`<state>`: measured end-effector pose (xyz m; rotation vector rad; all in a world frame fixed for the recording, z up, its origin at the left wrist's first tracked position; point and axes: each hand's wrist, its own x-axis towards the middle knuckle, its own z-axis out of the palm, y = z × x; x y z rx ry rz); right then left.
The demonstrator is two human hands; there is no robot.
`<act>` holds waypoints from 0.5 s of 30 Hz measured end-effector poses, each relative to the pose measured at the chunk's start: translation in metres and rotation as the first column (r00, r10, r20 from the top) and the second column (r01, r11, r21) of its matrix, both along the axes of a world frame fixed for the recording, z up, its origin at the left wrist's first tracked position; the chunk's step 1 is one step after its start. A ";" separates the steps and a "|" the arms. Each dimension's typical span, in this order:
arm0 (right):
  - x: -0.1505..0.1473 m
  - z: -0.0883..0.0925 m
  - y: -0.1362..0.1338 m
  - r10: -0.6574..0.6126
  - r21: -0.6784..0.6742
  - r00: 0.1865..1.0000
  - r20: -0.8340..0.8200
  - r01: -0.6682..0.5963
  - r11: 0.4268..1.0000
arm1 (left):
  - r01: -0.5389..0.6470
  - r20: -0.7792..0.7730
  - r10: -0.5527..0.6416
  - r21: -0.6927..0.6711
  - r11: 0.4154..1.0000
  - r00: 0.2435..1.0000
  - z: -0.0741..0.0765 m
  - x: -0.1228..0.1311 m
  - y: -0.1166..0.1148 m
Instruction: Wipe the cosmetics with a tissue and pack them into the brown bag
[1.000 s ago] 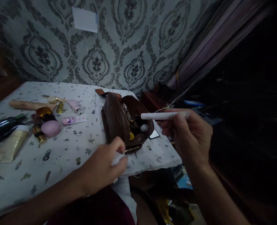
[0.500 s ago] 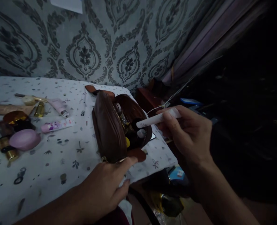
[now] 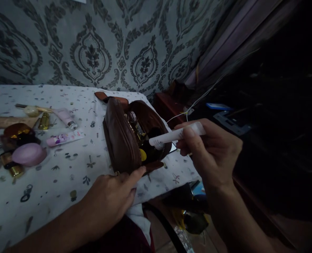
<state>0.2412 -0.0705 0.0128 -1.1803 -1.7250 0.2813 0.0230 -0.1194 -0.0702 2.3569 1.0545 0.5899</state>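
A brown leather toiletry bag (image 3: 121, 140) stands unzipped on the cloth-covered table, with small items inside, among them one with a yellow round end (image 3: 143, 155). My left hand (image 3: 112, 196) grips the bag's near end, by the zip and a brown tab (image 3: 154, 166). Between the thumb and fingers of my right hand (image 3: 208, 151) is a slim white tube (image 3: 169, 137). Its far end points left over the bag's opening, and its flat end sticks out past my thumb. The bag's dark inside hides most of its contents.
Left on the patterned cloth (image 3: 92, 189) lie a pink oval case (image 3: 29, 154), a pink-and-purple tube (image 3: 64, 138), a pale pink tube (image 3: 65, 118), a small gold bottle (image 3: 44, 121) and other cosmetics. A white cable (image 3: 198, 105) runs behind the bag. The table's edge is close on the right.
The white tube's far end has shifted slightly left and down, further over the bag's opening. My left hand has slid a little left along the bag's near end. The view has tilted slightly.
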 end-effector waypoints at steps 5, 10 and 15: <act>0.013 0.001 0.001 0.142 -0.142 0.947 0.288 -0.104 0.984 | -0.011 -0.045 0.012 0.021 1.000 0.999 0.000 0.000 0.002; 0.019 0.001 0.005 0.203 -0.196 0.893 0.402 -0.132 0.972 | -0.012 -0.128 0.000 -0.093 0.996 0.992 0.011 0.012 0.009; 0.015 -0.001 0.008 0.198 -0.218 0.862 0.467 -0.105 0.970 | 0.025 -0.066 -0.041 -0.230 0.973 0.997 0.011 0.013 0.015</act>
